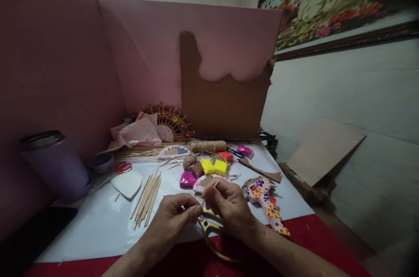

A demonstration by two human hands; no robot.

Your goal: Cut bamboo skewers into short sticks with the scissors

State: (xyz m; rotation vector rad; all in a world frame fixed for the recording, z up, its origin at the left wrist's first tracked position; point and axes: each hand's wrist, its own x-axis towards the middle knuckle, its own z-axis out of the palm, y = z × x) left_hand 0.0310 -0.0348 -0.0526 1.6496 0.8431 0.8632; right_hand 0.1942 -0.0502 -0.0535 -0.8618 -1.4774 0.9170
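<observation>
My left hand (pixel 175 215) and my right hand (pixel 229 205) meet over the white sheet (pixel 98 229), both pinching a thin wooden stick (pixel 206 196) between their fingertips. Gold-handled scissors (pixel 209 229) lie just under my hands. A bundle of wooden sticks (pixel 147 200) lies to the left of my left hand. To the right of my right hand lies a flower-painted cardboard shape (pixel 266 207). Packets of coloured clay, pink (pixel 187 179) and yellow (pixel 213 166), sit just beyond my fingers.
A purple tumbler (pixel 55 163) stands at the left, with red-handled scissors (pixel 122 167) and a white heart-shaped piece (pixel 127 183) near it. A twine spool (pixel 207 146), a fan-shaped stick craft (pixel 170 122) and pink cloth (pixel 139 133) lie at the back before a cardboard panel (pixel 222 102).
</observation>
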